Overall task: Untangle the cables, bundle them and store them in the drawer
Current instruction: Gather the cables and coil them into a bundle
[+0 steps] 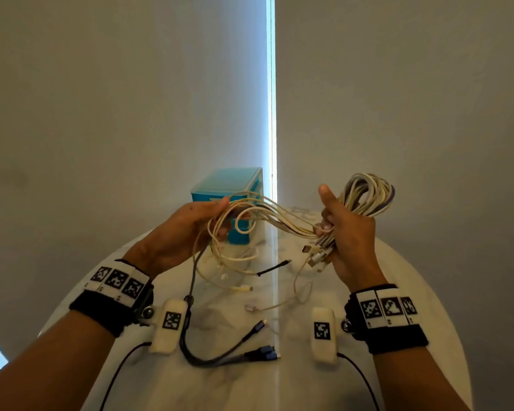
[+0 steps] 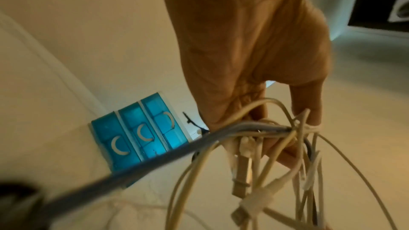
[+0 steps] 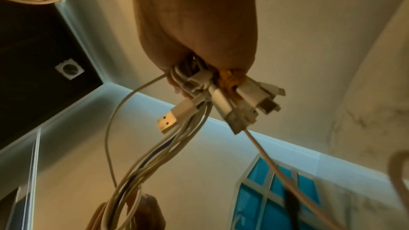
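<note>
Both hands are raised above a white round table (image 1: 398,292) with a run of cream cables (image 1: 279,218) stretched between them. My right hand (image 1: 347,232) grips a looped bundle of cream and grey cables (image 1: 368,194), its USB plugs (image 3: 223,104) sticking out below the fist. My left hand (image 1: 187,229) holds the loose strands (image 2: 276,128), among them a dark cable (image 1: 192,280) that hangs down to the table. A blue drawer unit (image 1: 232,185) stands behind the hands, its three drawers (image 2: 137,135) closed.
A dark multi-plug cable (image 1: 238,348) and a few cream cable ends (image 1: 250,307) lie on the table in front of me. A short black cable tie (image 1: 275,266) lies near the middle. Grey wall panels with a bright vertical gap rise behind the table.
</note>
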A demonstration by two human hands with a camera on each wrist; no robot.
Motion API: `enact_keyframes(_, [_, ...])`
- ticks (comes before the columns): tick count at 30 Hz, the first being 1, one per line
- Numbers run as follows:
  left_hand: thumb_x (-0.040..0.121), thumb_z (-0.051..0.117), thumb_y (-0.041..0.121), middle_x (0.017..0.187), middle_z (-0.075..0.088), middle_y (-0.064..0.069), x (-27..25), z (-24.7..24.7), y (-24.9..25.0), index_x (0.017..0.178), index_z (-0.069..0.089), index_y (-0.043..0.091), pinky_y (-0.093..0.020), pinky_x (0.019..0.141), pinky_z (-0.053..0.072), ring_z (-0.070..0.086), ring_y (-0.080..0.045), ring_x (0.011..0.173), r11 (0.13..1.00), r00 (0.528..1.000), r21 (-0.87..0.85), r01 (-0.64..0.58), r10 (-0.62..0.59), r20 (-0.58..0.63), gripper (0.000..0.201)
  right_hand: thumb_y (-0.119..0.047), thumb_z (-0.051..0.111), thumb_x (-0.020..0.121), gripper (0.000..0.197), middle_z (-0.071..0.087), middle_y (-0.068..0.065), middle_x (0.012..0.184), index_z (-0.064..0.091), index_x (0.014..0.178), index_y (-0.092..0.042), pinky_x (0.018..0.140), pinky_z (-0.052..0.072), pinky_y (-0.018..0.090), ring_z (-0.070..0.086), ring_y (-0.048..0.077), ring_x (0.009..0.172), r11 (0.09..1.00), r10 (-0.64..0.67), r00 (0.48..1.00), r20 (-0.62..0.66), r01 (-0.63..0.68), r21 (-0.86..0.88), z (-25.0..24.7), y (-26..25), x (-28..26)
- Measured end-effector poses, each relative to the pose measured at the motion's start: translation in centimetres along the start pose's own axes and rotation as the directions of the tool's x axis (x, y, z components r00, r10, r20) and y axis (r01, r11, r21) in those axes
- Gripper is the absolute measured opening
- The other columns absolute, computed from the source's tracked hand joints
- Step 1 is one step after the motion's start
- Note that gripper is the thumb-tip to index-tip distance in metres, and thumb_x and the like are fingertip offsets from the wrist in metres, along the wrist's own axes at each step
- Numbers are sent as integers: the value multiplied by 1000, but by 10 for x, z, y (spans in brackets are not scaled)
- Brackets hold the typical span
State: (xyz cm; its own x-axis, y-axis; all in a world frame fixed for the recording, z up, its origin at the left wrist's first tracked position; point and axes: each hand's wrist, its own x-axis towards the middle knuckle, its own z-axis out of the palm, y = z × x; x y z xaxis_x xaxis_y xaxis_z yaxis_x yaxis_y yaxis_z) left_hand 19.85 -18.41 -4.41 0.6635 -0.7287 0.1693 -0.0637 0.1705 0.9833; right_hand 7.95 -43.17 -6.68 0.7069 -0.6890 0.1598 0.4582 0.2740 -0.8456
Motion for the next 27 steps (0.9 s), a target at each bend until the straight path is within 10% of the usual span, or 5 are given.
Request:
enact_keyframes(8, [110,51,23,69,51,0,6,11,2,89,59,5,-21,60,44,45,-11,60,979,998,202,-14,2,64,29,-48,89,82,35,67,10,67,74,82,-17,47,50,31,56,23,51,857,-155,953,262,262,-445,-8,-8,-8])
enact_keyframes(12, [110,51,18,64,39,3,10,12,7,102,55,3,-17,57,40,34,-10,57,980,997,196,-15,-1,81,17,-51,89,82,37,82,-10,108,82,111,-30,92,65,49,80,18,95,780,74,833,548,294,-552,-5,-9,-11])
enact_keyframes(17, [104,62,16,68,41,3,12,13,0,109,67,-9,-21,61,34,35,-8,61,956,997,292,32,-51,59,27,-58,87,81,33,77,-7,76,82,85,-26,69,64,45,74,25,70,533,203,783,588,416,-737,0,-4,-14])
enact_keyframes(24, [88,74,52,94,73,-15,13,9,5,110,77,9,-25,74,51,63,-20,78,818,1000,574,32,-26,-18,49,-55,88,82,25,77,6,80,79,79,-31,74,64,50,72,33,75,608,120,802,584,406,-682,-9,-13,-9])
enact_keyframes(27, [90,71,58,104,80,5,12,3,8,105,83,29,-31,91,57,74,-16,102,725,999,687,37,-8,-46,35,-46,89,84,21,76,11,80,74,71,-39,72,62,65,70,49,81,667,47,796,603,425,-612,-7,-11,-9])
